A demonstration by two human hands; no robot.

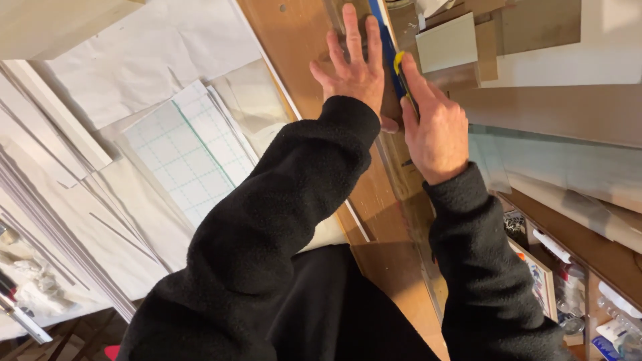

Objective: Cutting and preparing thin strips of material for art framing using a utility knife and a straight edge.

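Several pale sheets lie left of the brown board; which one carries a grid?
The sheet with green grid lines, lying just left of the left hand's black sleeve. The other sheets around it are plain white or cream, without lines.

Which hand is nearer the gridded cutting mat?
Left. The left hand presses flat on the brown board, just right of the gridded mat. The right hand, gripping the knife, is farther right.
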